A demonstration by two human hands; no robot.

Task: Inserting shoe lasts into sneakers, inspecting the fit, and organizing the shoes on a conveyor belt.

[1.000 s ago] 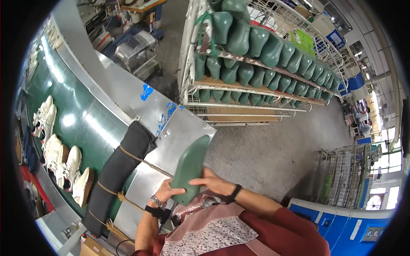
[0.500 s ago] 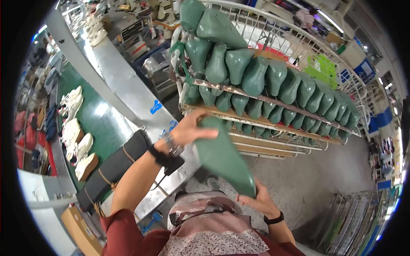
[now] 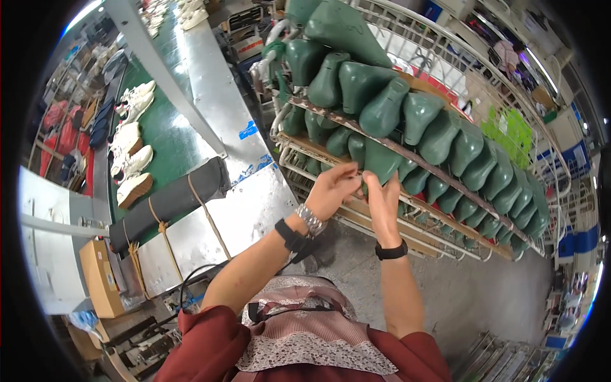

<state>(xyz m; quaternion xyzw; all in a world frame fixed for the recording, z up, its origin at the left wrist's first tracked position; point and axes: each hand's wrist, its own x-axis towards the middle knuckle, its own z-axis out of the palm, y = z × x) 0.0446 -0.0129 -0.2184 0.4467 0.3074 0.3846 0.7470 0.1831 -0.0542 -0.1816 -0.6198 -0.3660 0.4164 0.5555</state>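
Note:
A green shoe last (image 3: 382, 160) sits partly in the second row of a rack (image 3: 445, 170), its near end toward me. My right hand (image 3: 383, 207) is closed about that near end, thumb and fingers on either side. Close beside it, my left hand (image 3: 337, 189) has its fingers loosely bent and apart, with nothing visible in them. Whether its fingertips touch the last I cannot tell. Several more green lasts (image 3: 438, 137) stand packed in the rack's rows, and a large one (image 3: 347, 32) lies on top.
At left, a green conveyor belt (image 3: 167, 143) carries several white shoes (image 3: 132, 160). A dark roll (image 3: 168, 200) tied with cord lies across the metal table (image 3: 245, 210). A cardboard box (image 3: 100, 279) stands at lower left. Metal racking (image 3: 503, 360) is at lower right.
The shoe last has gone from in front of my body forward into the rack's second row. Both hands have moved forward and closer together; my left hand has come off the last's broad end.

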